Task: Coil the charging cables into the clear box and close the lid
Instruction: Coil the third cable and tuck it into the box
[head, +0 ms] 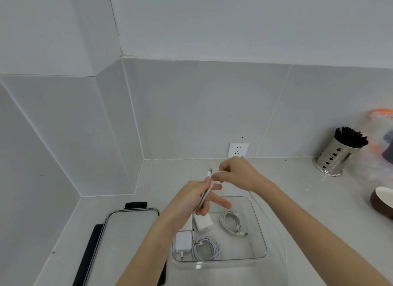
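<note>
Cables: three white charging cables; two coiled in the clear rectangular plastic box (pixel 260 241), at 5 (pixel 232 222) and 7 o'clock (pixel 206 248); third (pixel 207 192) held above it.
Chargers: two white plug blocks (pixel 183 242) (pixel 203 223) inside.
Hands: left hand (pixel 197 198) clasps folded cable; right hand (pixel 238 174) pinches its strand.
Lid: clear lid with black clips (pixel 127 228), off, on pale bench (pixel 308 190) at 9 o'clock.
Surroundings: steel holder of black sticks (pixel 338 153) at 2 o'clock; white wall socket (pixel 238 150).
Writing: none legible.

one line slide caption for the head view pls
Both hands wind a white charging cable above an open clear plastic box, its black-clipped lid alongside.
</note>
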